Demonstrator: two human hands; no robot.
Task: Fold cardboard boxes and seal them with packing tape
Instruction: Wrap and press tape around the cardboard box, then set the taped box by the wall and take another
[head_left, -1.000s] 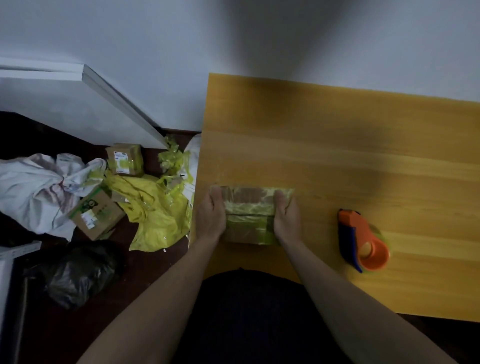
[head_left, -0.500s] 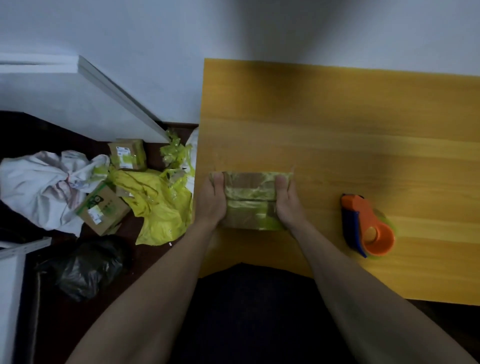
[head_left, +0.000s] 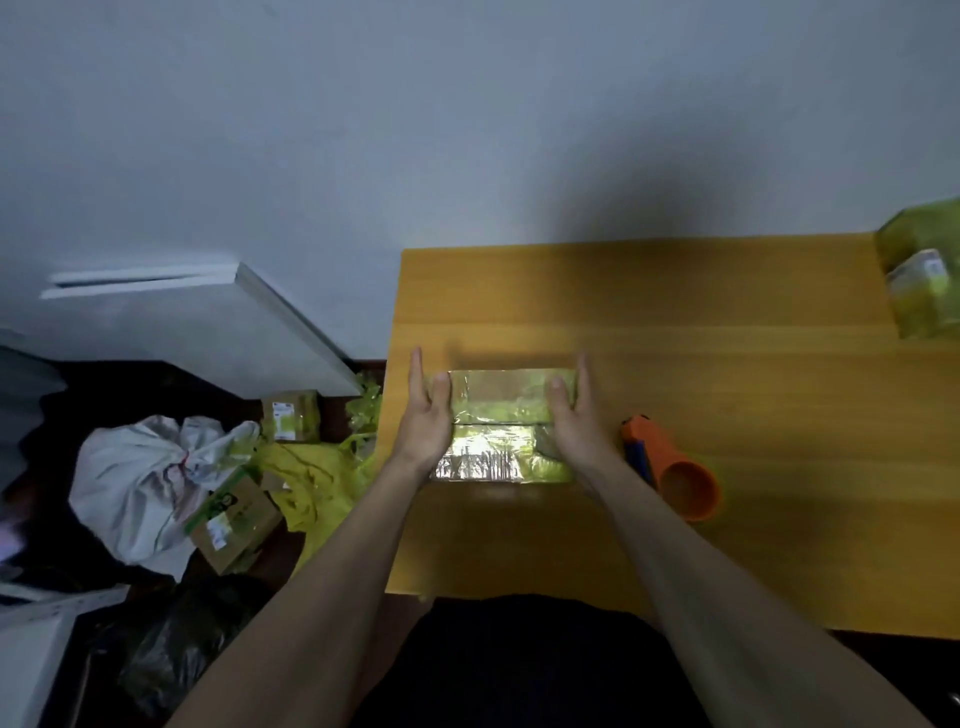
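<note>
A small cardboard box (head_left: 498, 426), wrapped in shiny yellow-green tape, sits on the wooden table (head_left: 727, 415) near its left edge. My left hand (head_left: 427, 415) presses flat against the box's left side with straight fingers and the thumb on top. My right hand (head_left: 574, 415) presses the right side the same way. An orange and blue tape dispenser (head_left: 670, 467) lies on the table just right of my right wrist.
Another taped box (head_left: 922, 275) stands at the table's far right. On the floor to the left lie several small boxes (head_left: 234, 525), yellow plastic (head_left: 311, 478), a white bag (head_left: 140, 483) and a black bag (head_left: 176, 649). A white board (head_left: 197, 322) leans on the wall.
My fingers have straightened along the box's sides, where they were curled over its ends. The camera has tilted up, bringing the far-right box into view.
</note>
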